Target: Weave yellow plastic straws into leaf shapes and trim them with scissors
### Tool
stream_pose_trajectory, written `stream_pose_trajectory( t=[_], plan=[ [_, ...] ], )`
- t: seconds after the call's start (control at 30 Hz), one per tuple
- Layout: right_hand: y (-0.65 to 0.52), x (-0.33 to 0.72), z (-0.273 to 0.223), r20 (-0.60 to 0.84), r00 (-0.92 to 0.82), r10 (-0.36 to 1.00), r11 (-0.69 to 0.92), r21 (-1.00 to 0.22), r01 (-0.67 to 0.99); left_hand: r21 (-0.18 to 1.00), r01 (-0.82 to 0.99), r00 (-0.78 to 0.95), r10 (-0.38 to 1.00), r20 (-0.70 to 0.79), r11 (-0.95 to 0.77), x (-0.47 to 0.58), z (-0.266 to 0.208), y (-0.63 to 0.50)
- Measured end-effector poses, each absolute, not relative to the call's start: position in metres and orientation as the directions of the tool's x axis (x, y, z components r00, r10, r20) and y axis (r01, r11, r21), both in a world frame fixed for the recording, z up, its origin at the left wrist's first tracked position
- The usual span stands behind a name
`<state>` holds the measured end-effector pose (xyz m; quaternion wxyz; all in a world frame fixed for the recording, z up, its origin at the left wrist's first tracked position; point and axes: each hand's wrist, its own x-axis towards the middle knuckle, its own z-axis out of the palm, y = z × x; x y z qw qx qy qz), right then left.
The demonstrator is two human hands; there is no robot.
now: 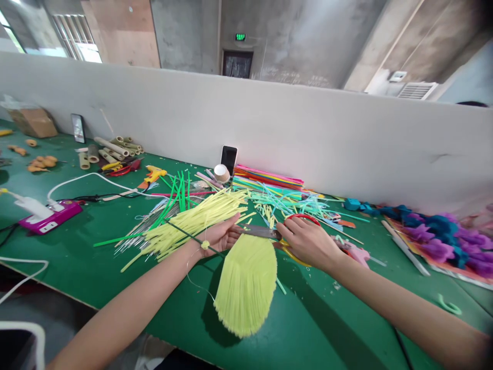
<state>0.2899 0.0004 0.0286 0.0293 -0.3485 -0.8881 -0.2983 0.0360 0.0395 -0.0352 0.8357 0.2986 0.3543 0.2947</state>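
My left hand (222, 235) is closed at the upper left edge of a yellow-green leaf-shaped piece (246, 288) made of fuzzy pipe cleaners laid side by side. My right hand (304, 239) grips scissors (259, 231) with red and yellow handles. Their blades lie across the top edge of the piece, pointing at my left fingers; how far apart the blades are is hard to see. A dark green stem (181, 229) and a small yellow disc (205, 245) with thin wire lie by my left wrist. Behind that hand spreads a heap of loose yellow pipe cleaners (192, 221).
Blue and green pipe cleaners (304, 205) lie at the back, near a phone (229, 158) and a tape roll (221, 173). Leftward are a yellow glue gun (154, 173), bamboo pieces (115, 149) and a purple power strip (52, 217). Purple fuzzy flowers (439, 249) lie right.
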Motion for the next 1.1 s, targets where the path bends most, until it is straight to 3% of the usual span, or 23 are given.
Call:
stream_pose_trajectory(
  t=[0.43,0.9,1.0,1.1],
  plan=[
    [0.001,0.293,0.029,0.317,-0.854,0.412,0.602,0.608,0.517,0.695,-0.244,0.652,0.645,-0.399,0.677,0.036,-0.027,0.036],
    [-0.003,0.291,0.034,0.275,-0.892,0.358,0.683,0.575,0.451,0.66,-0.273,0.615,0.655,-0.439,0.7,0.035,-0.023,0.033],
    [-0.003,0.294,0.036,0.295,-0.868,0.4,0.67,0.552,0.496,0.662,-0.285,0.619,0.66,-0.425,0.693,0.034,-0.022,0.032],
    [-0.003,0.302,0.035,0.301,-0.77,0.562,0.599,0.494,0.63,0.692,-0.278,0.613,0.678,-0.406,0.666,0.033,-0.022,0.033]
  ],
)
